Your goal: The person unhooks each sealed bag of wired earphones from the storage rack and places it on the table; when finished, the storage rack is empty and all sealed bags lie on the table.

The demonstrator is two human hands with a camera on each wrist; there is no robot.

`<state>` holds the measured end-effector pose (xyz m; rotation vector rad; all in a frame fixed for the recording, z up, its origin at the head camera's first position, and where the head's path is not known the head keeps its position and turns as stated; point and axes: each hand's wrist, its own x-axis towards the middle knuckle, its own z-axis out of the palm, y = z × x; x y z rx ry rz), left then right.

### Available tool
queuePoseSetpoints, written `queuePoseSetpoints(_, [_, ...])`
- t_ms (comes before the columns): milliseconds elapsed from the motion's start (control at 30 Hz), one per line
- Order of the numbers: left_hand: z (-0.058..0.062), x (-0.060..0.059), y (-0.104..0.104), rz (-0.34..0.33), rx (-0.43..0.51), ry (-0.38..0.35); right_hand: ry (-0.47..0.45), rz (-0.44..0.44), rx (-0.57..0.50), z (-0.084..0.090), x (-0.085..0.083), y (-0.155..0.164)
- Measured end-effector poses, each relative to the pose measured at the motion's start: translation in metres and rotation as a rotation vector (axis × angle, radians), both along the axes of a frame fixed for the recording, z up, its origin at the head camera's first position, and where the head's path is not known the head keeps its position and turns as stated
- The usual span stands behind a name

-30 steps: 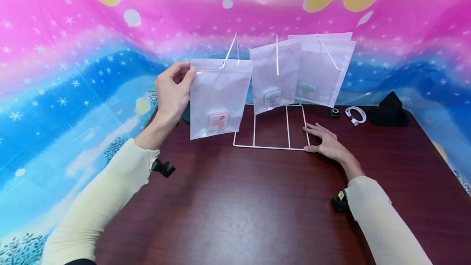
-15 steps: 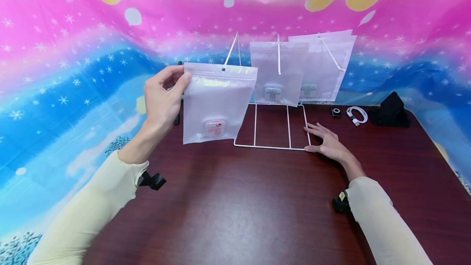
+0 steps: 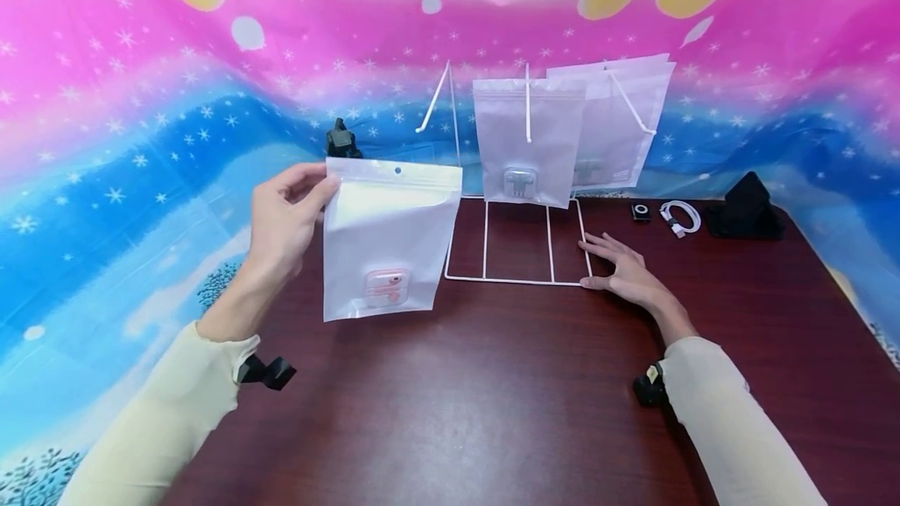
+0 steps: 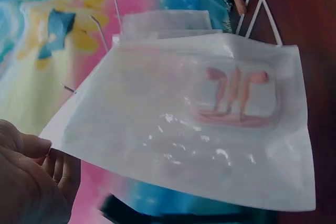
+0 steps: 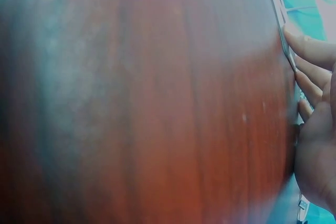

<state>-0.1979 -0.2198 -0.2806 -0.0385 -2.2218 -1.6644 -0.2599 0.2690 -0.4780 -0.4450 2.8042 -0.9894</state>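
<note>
My left hand [image 3: 284, 213] pinches the upper left edge of a white zip bag [image 3: 390, 233]. Through its front shows a small clear case of pink earphones [image 3: 386, 287], also visible as pink earphones [image 4: 236, 95] in the left wrist view. The bag's hang hole is apart from the left hook [image 3: 432, 100] of a white wire rack [image 3: 516, 283]. On the middle hook hangs a second bag [image 3: 527, 131] with pale earphones, and more bags [image 3: 626, 123] hang at the right hook. My right hand [image 3: 626, 268] rests with extended fingers at the right front corner of the rack's base.
Behind the left hand stands a dark object [image 3: 341, 137], partly hidden by the bag. At the back right lie a small black device [image 3: 641, 212], a coiled white cable [image 3: 680, 219] and a black stand [image 3: 747, 213]. A patterned cloth [image 3: 141, 147] surrounds the brown table [image 3: 450, 397].
The bag with pink earphones has come off the left hook. My left hand has drawn it left, down and toward me. The right hand stays on the rack's base.
</note>
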Motion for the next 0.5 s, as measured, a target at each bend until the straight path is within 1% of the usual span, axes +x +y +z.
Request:
queuePoseSetpoints(100, [-0.016,-0.005,-0.009,-0.003,-0.008,-0.104,0.005,-0.001,0.005,0.001,0.000,0.000])
queuePoseSetpoints(200, [-0.033,-0.014,-0.016,0.015,0.013,-0.164,0.010,0.001,0.008,0.001,0.000,0.001])
queuePoseSetpoints(300, [-0.048,-0.025,-0.023,0.062,-0.010,-0.171,0.008,0.000,0.010,0.000,0.000,0.001])
queuePoseSetpoints(400, [-0.061,-0.036,-0.030,0.122,-0.079,-0.159,0.001,-0.005,0.013,-0.001,0.001,0.000])
queuePoseSetpoints(500, [-0.073,-0.045,-0.036,0.151,-0.150,-0.182,0.000,-0.005,0.007,-0.001,0.001,-0.002])
